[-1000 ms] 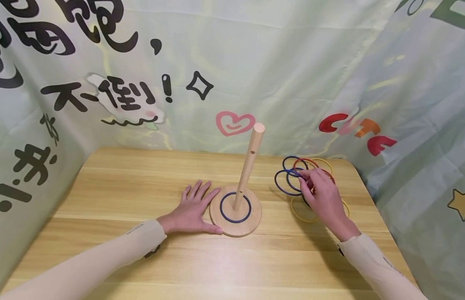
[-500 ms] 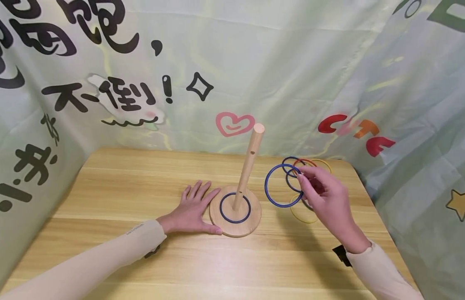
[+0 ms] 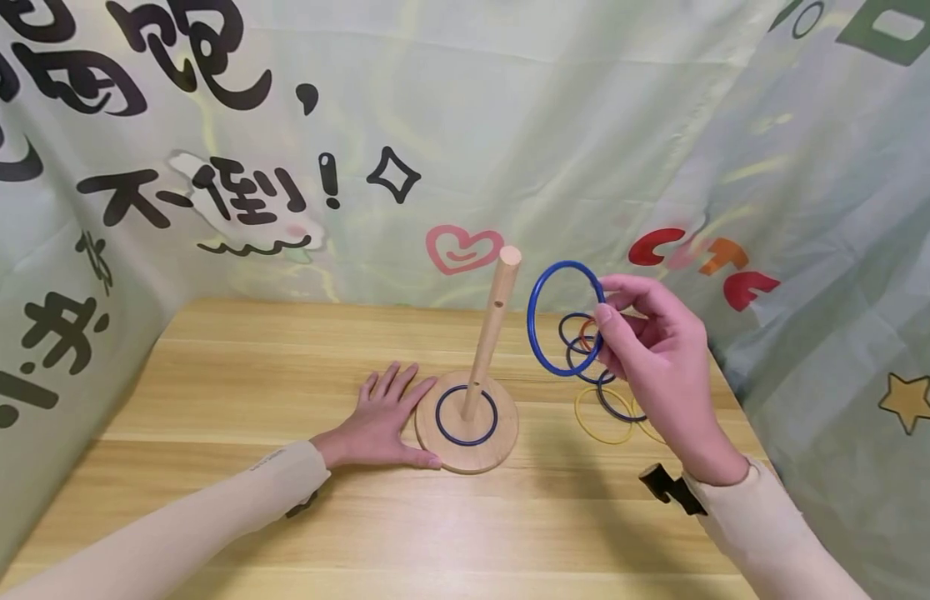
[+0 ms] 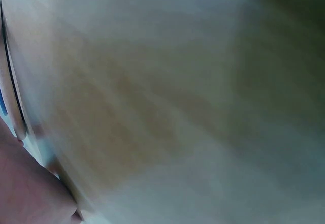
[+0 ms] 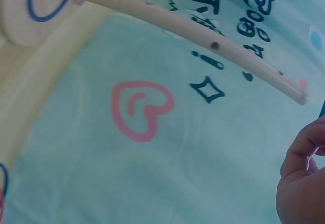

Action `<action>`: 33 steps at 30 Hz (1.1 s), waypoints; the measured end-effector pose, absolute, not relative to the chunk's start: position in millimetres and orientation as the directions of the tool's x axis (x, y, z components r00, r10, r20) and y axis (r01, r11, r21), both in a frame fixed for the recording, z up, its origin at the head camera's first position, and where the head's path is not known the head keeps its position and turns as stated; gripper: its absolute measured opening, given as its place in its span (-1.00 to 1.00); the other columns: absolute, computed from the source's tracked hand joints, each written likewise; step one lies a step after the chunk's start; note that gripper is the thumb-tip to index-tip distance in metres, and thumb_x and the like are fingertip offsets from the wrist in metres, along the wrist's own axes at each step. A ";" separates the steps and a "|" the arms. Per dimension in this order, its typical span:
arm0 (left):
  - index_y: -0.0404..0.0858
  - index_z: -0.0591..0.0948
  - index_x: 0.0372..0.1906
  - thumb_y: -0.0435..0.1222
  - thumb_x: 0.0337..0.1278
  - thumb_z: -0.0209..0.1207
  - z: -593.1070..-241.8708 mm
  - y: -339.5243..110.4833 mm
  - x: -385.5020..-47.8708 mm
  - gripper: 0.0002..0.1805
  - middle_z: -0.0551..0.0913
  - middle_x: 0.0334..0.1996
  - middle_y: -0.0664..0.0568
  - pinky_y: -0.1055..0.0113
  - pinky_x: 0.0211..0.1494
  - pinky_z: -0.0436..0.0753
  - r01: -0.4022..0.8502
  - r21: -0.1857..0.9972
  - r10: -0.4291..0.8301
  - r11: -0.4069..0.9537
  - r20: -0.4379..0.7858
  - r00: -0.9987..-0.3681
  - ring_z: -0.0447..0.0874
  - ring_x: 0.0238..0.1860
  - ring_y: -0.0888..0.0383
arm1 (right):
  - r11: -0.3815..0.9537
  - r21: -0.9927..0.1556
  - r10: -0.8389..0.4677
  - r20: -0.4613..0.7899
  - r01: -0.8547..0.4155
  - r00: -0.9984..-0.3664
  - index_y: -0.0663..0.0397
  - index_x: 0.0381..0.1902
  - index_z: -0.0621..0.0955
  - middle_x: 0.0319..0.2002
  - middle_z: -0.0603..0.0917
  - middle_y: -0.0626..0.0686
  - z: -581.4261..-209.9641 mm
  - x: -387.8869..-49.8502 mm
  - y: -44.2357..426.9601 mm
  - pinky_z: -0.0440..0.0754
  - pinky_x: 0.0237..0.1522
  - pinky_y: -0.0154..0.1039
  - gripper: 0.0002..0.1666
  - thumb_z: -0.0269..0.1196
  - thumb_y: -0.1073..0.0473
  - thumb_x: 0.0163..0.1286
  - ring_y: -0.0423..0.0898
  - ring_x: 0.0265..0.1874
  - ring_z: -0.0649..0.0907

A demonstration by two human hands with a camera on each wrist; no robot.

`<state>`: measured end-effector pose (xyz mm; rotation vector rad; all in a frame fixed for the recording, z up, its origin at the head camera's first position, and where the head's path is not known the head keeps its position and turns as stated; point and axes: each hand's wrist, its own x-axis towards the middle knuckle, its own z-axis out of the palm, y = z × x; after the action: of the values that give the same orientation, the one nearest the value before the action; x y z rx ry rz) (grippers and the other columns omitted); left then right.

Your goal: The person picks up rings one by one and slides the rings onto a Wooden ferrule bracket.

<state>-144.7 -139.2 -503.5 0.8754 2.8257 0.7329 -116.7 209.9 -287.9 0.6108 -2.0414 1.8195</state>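
Right hand (image 3: 663, 367): we see thumb and fingers pinching a blue ring (image 3: 531, 321) at its right-hand side; the grip is narrow, with the rim held between them.

Blue ring: we find it in the air above the table (image 3: 270, 358), nearly upright, just to the right of the peg's upper part and apart from it.

Left hand (image 3: 382, 425): we see it palm down, left of the base, its fingers spread wide and gripping nothing; thumb and forefinger reach the base's edge.

Base (image 3: 508, 421): we see a round wooden disc lying flat on the table.

Peg (image 3: 491, 333): we see a wooden rod rising from the base, with small holes along it.

Dark blue ring (image 3: 467, 443): we find it flat on the base, around the foot of the peg.

Loose rings: beneath and beyond the right hand we see blue rings (image 3: 560, 332), a red ring (image 3: 581, 333) and yellow rings (image 3: 603, 442) overlapping on the table; the hand hides some of them, so we cannot count them.

Cloth (image 3: 570, 167): behind the table we see pale hanging fabric printed with dark characters, a pink heart (image 3: 465, 256) and a yellow star (image 3: 909, 403).

Left wrist view: we get mostly blurred tabletop, with part of the hand at lower left.
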 end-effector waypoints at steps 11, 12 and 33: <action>-0.16 0.16 0.78 0.52 -0.05 0.42 -499.0 -138.2 -143.1 0.42 -0.02 0.72 -0.37 -0.54 0.54 -0.18 0.509 0.462 0.553 0.726 0.047 -0.832 -0.26 0.70 -0.47 | 0.040 -0.853 -0.131 0.512 -0.521 -0.849 0.15 0.30 0.70 -0.26 0.60 0.20 -266.3 -132.4 185.1 0.50 -0.63 -0.35 -0.64 0.33 0.32 0.61 -0.06 -0.63 0.59; -0.16 0.16 0.78 0.53 -0.06 0.41 -499.5 -138.3 -143.1 0.42 -0.02 0.72 -0.38 -0.55 0.53 -0.18 0.513 0.466 0.556 0.721 0.053 -0.830 -0.26 0.70 -0.47 | 0.042 -0.852 -0.135 0.512 -0.522 -0.848 0.16 0.29 0.70 -0.26 0.60 0.20 -266.0 -133.5 183.3 0.49 -0.63 -0.35 -0.64 0.33 0.32 0.61 -0.06 -0.63 0.59; -0.12 0.14 0.79 0.61 -0.08 0.34 -508.2 -141.5 -146.9 0.45 -0.04 0.73 -0.35 -0.53 0.55 -0.21 0.520 0.463 0.556 0.717 0.069 -0.828 -0.26 0.70 -0.45 | 0.192 -0.914 -0.227 0.312 -0.356 -0.923 0.07 0.33 0.69 -0.23 0.59 0.20 -330.7 -149.7 167.6 0.50 -0.60 -0.29 -0.64 0.29 0.28 0.65 -0.05 -0.61 0.60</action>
<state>-146.9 -141.5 -508.2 0.8919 2.8416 0.7314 -149.7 167.6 -330.7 0.5758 -2.3410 1.8437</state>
